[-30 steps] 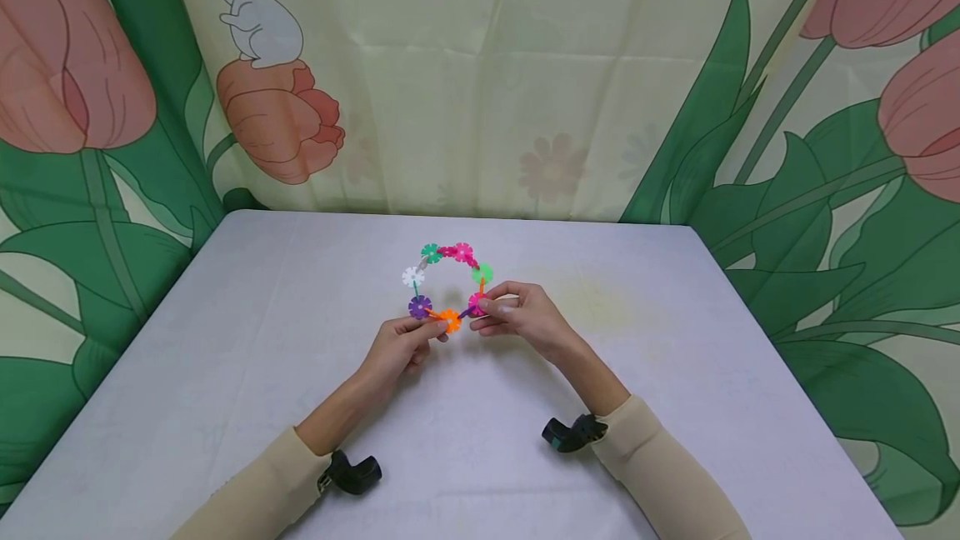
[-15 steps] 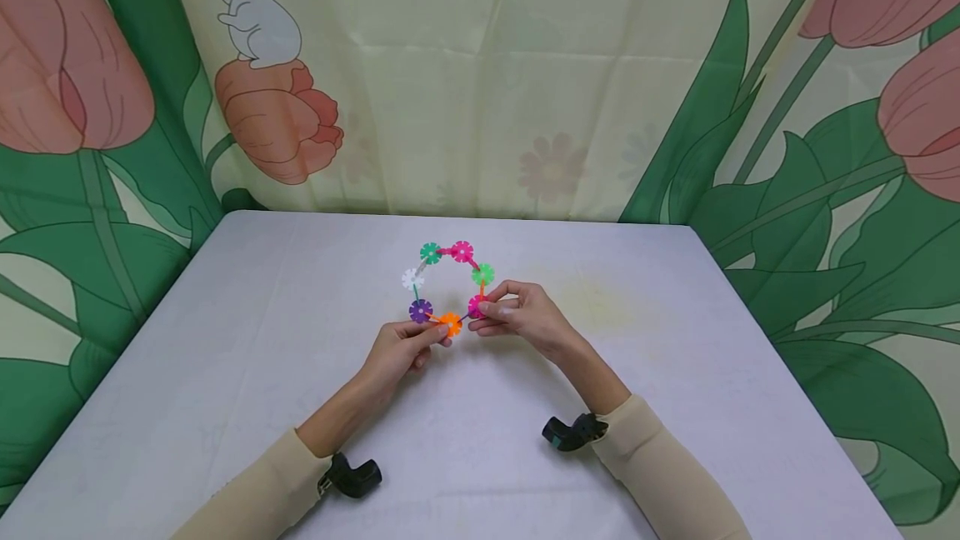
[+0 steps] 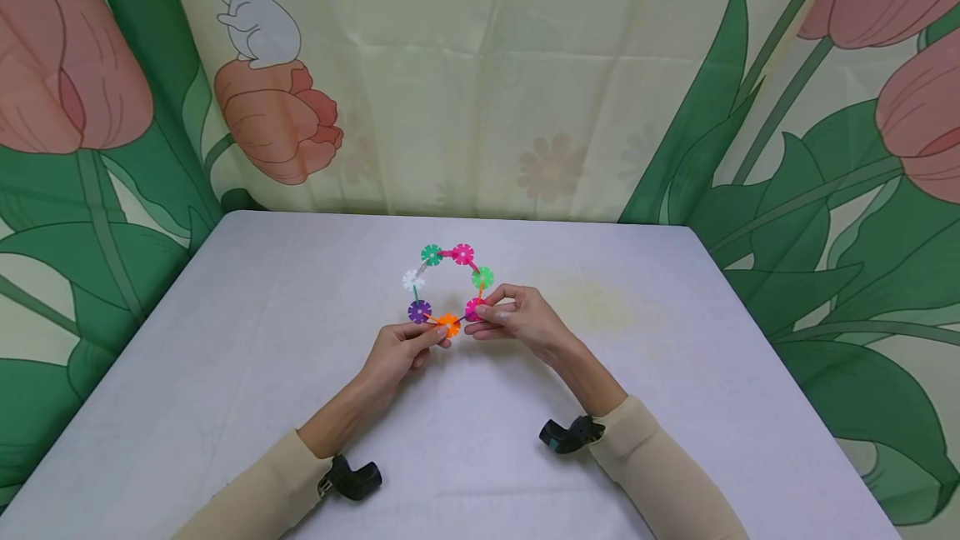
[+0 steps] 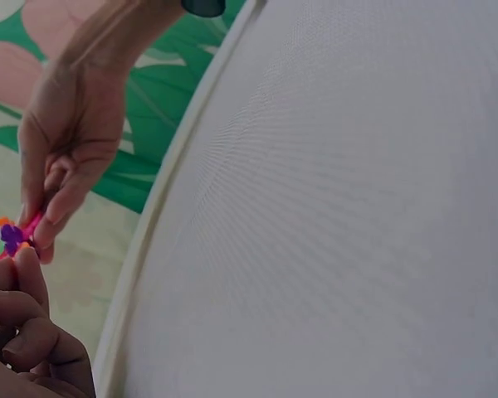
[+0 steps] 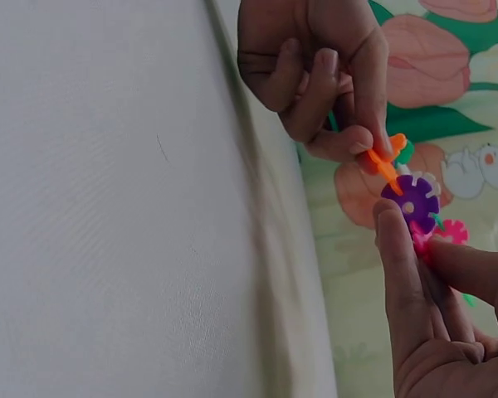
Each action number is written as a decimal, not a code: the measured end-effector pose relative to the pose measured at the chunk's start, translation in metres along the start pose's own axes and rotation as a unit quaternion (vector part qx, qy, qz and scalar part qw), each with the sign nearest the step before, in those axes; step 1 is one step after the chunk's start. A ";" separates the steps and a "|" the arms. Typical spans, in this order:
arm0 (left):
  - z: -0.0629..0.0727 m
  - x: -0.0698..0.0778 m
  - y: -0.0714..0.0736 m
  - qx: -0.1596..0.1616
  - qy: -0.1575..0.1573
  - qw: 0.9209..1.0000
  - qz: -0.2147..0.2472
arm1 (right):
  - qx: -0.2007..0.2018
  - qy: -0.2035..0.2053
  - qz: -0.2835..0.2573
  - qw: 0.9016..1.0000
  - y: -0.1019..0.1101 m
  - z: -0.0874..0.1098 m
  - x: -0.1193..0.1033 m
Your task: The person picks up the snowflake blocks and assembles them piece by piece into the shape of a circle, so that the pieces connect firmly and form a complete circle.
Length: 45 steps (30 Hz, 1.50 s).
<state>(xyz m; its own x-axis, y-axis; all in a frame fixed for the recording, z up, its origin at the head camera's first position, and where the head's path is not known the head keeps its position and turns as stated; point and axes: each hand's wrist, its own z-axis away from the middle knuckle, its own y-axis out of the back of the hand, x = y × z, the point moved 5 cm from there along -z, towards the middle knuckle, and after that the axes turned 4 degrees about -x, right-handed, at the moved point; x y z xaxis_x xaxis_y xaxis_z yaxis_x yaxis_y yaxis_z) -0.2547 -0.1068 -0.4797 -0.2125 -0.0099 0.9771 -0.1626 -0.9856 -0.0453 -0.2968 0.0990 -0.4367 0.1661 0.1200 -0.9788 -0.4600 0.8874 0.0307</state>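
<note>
A ring of slotted plastic snowflake discs, in purple, white, green, pink and orange, is held up above the white table in the head view. At its near side, my left hand (image 3: 397,355) pinches the orange disc (image 3: 449,324) between thumb and fingers. The pink disc (image 3: 474,309) just to the right is pinched by my right hand (image 3: 528,322). A purple disc (image 5: 412,203) joins the orange and pink ones in the right wrist view, standing edgewise to them. Fingertips hide parts of the held discs. Only a small part of the ring shows in the left wrist view.
A white cloth covers the table (image 3: 480,457), with a faint yellowish stain right of the ring. Behind stands a curtain (image 3: 450,90) printed with tulips and a white animal. Black wrist cameras (image 3: 355,478) sit at both beige cuffs.
The ring has tilted slightly and its near discs have dropped a little. My right hand has shifted slightly left with the pink disc. Both hands keep their pinch.
</note>
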 end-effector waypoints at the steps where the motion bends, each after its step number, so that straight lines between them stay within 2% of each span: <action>1: 0.000 0.000 0.000 0.001 -0.001 1.000 0.001 | 0.000 -0.001 -0.001 1.000 0.000 0.000 0.000; 9: -0.001 0.002 0.002 -0.006 -0.005 1.000 -0.013 | 0.014 0.007 0.002 1.000 -0.001 0.000 -0.004; 14: -0.002 0.007 0.003 -0.016 -0.023 0.999 -0.032 | 0.024 0.007 -0.009 1.000 -0.002 -0.001 -0.004; 17: -0.003 0.009 0.003 -0.012 -0.033 0.998 -0.051 | 0.032 0.006 -0.015 0.999 -0.002 -0.001 -0.003; 20: -0.003 0.010 0.004 0.002 -0.042 0.995 -0.092 | 0.036 0.005 -0.018 0.999 -0.002 -0.002 -0.001; 23: -0.002 0.011 0.004 0.022 -0.054 0.986 -0.154 | 0.034 0.007 -0.022 0.999 -0.001 -0.002 0.000; 28: 0.002 0.017 0.005 0.056 -0.083 0.962 -0.254 | 0.032 0.010 -0.024 0.999 -0.001 -0.004 0.001; 31: 0.004 0.020 0.004 0.063 -0.094 0.951 -0.288 | 0.032 0.010 -0.021 0.999 -0.001 -0.004 0.001; 45: 0.003 0.018 0.002 0.047 -0.115 0.928 -0.352 | 0.030 -0.024 -0.028 0.999 -0.005 -0.003 0.006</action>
<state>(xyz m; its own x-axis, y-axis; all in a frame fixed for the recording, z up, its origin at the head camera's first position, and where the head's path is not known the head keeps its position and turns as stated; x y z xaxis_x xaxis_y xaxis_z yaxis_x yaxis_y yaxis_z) -0.2559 -0.1097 -0.4617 0.1274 0.6169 0.7767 -0.0967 -0.7716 0.6287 -0.2957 0.0941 -0.4431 0.2329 0.0897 -0.9683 -0.3955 0.9184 -0.0100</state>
